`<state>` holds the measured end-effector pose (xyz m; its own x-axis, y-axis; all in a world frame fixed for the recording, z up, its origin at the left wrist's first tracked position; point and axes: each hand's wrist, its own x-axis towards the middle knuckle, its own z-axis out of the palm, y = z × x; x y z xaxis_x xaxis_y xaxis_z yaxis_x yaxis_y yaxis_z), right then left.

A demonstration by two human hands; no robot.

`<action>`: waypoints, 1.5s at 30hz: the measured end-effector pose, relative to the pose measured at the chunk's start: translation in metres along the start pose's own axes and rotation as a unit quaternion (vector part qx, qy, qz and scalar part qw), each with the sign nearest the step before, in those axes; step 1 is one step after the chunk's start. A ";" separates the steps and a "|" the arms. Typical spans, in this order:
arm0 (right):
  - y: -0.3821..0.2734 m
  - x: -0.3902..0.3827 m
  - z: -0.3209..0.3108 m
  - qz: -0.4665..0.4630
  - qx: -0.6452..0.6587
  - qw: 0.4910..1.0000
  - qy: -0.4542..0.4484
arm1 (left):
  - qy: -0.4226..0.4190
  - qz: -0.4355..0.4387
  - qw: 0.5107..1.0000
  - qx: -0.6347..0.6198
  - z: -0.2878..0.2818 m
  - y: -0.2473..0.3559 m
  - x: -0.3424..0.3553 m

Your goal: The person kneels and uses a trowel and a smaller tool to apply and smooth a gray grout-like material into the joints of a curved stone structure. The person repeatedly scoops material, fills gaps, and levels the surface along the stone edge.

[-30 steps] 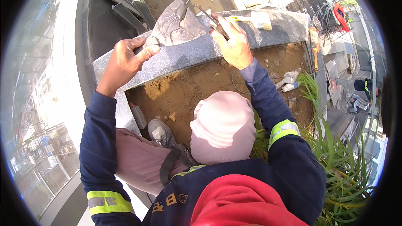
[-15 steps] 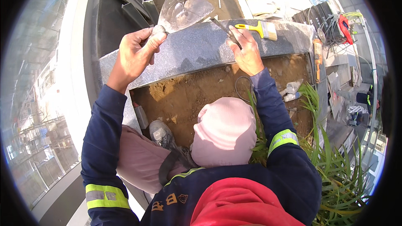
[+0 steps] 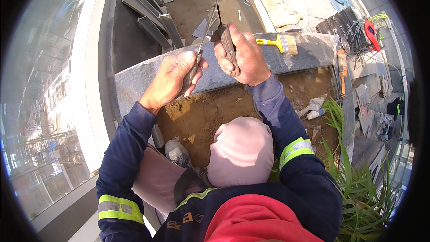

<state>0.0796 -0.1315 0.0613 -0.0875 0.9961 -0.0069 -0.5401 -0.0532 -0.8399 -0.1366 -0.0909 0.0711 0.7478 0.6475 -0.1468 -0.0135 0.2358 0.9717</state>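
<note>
The left hand (image 3: 169, 79) clasps a scraper (image 3: 193, 72), the right hand (image 3: 249, 59) a wooden-handled tool (image 3: 229, 50), slim room between, near the edge of a ledge (image 3: 309, 56).

Constr. site w/ scaffolding (image 3: 50, 147), leaning slabs (image 3: 140, 6)

Only a narrow gap runs between the left hand (image 3: 172, 79) and the right hand (image 3: 247, 58); the scraper (image 3: 197, 59) and wood-handled tool (image 3: 229, 50) crowd its far end. Just right of the right hand, the brush (image 3: 283, 44) blocks the ledge (image 3: 141, 75). Left of the left hand, the ledge is free, boards (image 3: 151, 31) standing beyond. Nearer than both hands, room over the soil (image 3: 210, 110) ends at the knee (image 3: 242, 151).
</note>
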 end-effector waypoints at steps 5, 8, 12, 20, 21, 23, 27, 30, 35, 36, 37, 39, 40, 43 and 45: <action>-0.006 -0.031 -0.008 0.082 -0.147 0.981 -0.100 | 0.034 -0.010 0.997 -0.062 -0.013 -0.003 -0.002; 0.011 -0.054 -0.020 0.025 -0.091 0.986 -0.135 | 0.065 0.028 0.997 0.037 -0.026 -0.008 0.012; 0.043 -0.089 -0.079 -0.067 -0.160 0.968 0.183 | 0.139 0.077 0.975 0.154 -0.048 -0.002 0.006; 0.204 -0.189 -0.138 0.206 -0.301 0.847 0.387 | 0.261 0.028 0.948 0.180 -0.068 -0.001 -0.014; 0.213 -0.188 -0.135 0.202 -0.247 0.853 0.412 | 0.260 0.030 0.947 0.187 -0.066 -0.003 -0.013; 0.234 -0.183 -0.136 0.154 -0.117 0.878 0.438 | 0.245 0.028 0.946 0.210 -0.064 -0.004 -0.014; 0.261 -0.158 -0.146 0.063 0.076 0.883 0.459 | 0.237 0.030 0.942 0.237 -0.065 -0.001 -0.022; 0.263 -0.144 -0.162 0.079 0.119 0.890 0.432 | 0.242 0.036 0.931 0.271 -0.072 -0.002 -0.032; 0.266 -0.125 -0.172 0.108 0.060 0.895 0.429 | 0.262 0.018 0.926 0.272 -0.081 -0.003 -0.042; 0.268 -0.121 -0.169 0.111 0.059 0.897 0.423 | 0.263 0.010 0.924 0.276 -0.081 -0.003 -0.043; 0.270 -0.117 -0.165 0.115 0.056 0.900 0.418 | 0.265 0.002 0.923 0.279 -0.081 -0.002 -0.044; 0.280 -0.110 -0.152 0.120 0.030 0.901 0.417 | 0.269 -0.009 0.919 0.288 -0.081 -0.002 -0.047; 0.285 -0.107 -0.145 0.122 0.017 0.901 0.416 | 0.272 -0.011 0.917 0.293 -0.080 -0.001 -0.048; 0.299 -0.104 -0.130 0.142 -0.029 0.916 0.375 | 0.277 -0.009 0.909 0.312 -0.079 0.000 -0.052; 0.311 -0.101 -0.120 0.141 -0.068 0.918 0.365 | 0.279 -0.013 0.904 0.323 -0.082 0.000 -0.055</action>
<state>0.0210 -0.2408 -0.2649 0.4043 0.7276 -0.5542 -0.4676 -0.3563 -0.8089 -0.2325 -0.0670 0.0643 0.2881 0.9553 -0.0662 0.5240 -0.0994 0.8459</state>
